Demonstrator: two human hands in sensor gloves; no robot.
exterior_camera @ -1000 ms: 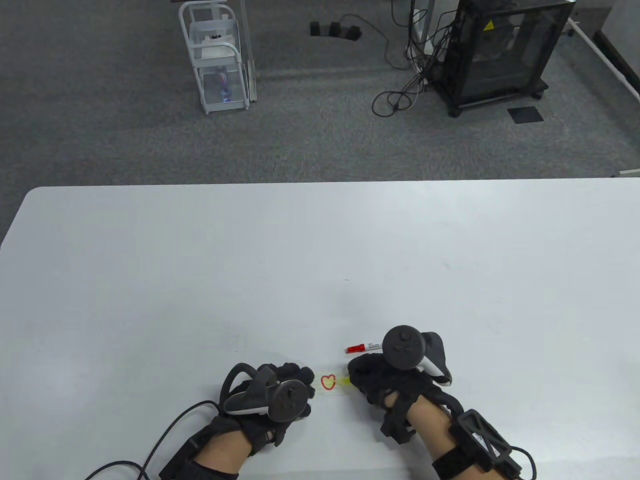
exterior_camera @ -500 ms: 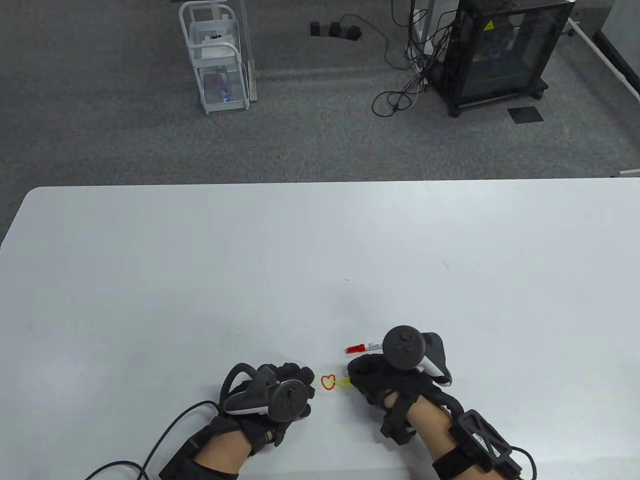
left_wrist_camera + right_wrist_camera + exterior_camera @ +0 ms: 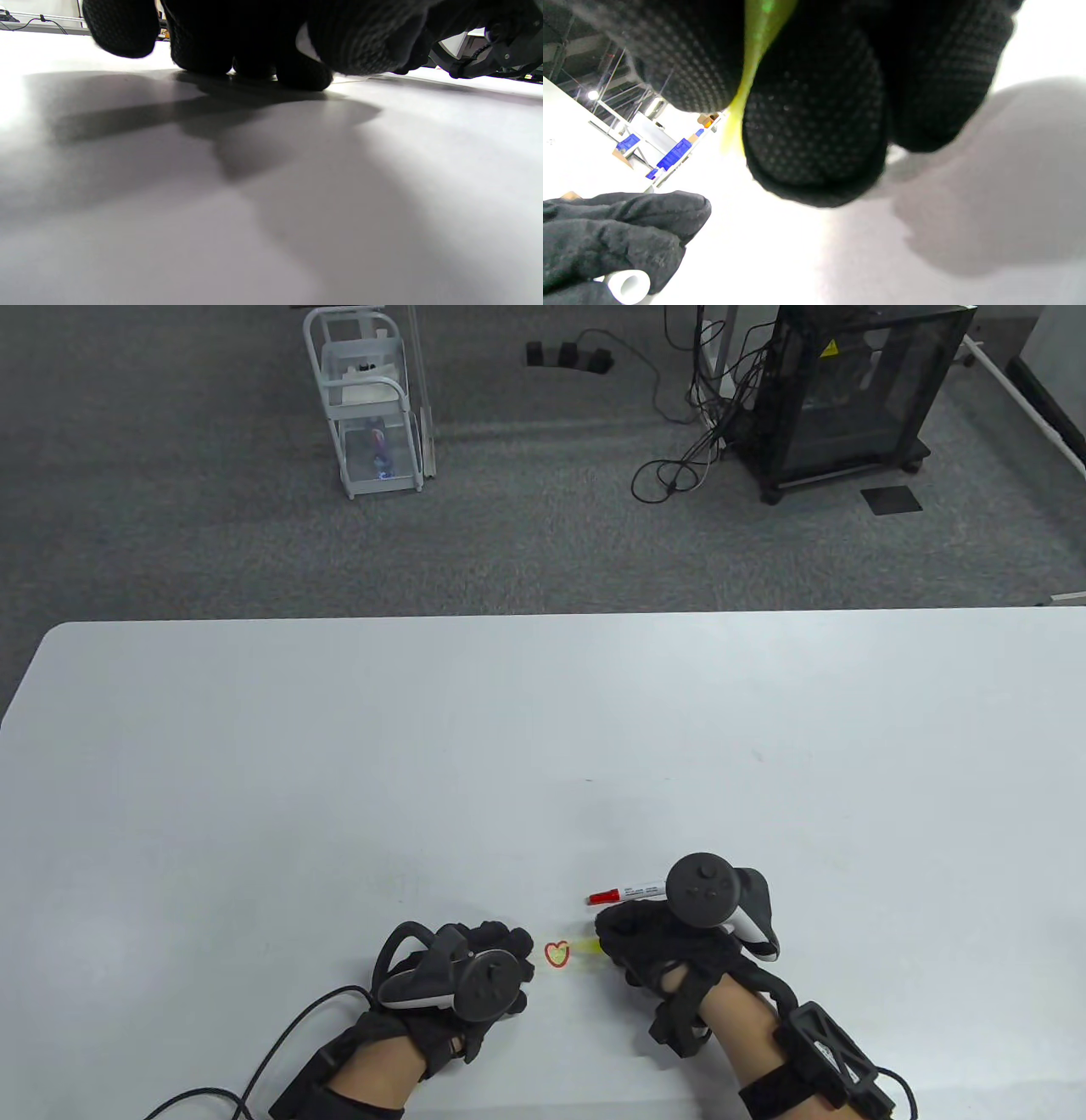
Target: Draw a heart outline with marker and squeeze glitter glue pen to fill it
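Observation:
A small red heart outline (image 3: 556, 954) with a yellow-green dab inside is drawn on the white table (image 3: 543, 729) near the front edge. My right hand (image 3: 612, 942) pinches the yellow-green glitter glue pen (image 3: 586, 948), its tip pointing left, just right of the heart. In the right wrist view the pen (image 3: 754, 55) runs between my fingers (image 3: 814, 127). My left hand (image 3: 512, 946) rests curled just left of the heart and holds a small white cap (image 3: 628, 286). The red-capped marker (image 3: 624, 892) lies behind my right hand.
Beyond the table's far edge, on grey carpet, are a white wire cart (image 3: 373, 407), a black cabinet (image 3: 848, 398) and loose cables (image 3: 679, 466). A black cable (image 3: 280, 1052) trails from my left wrist across the table's front.
My right hand has shifted slightly right, drawing the pen tip a little away from the heart. Yellow-green now shows inside the heart. The left hand has not moved.

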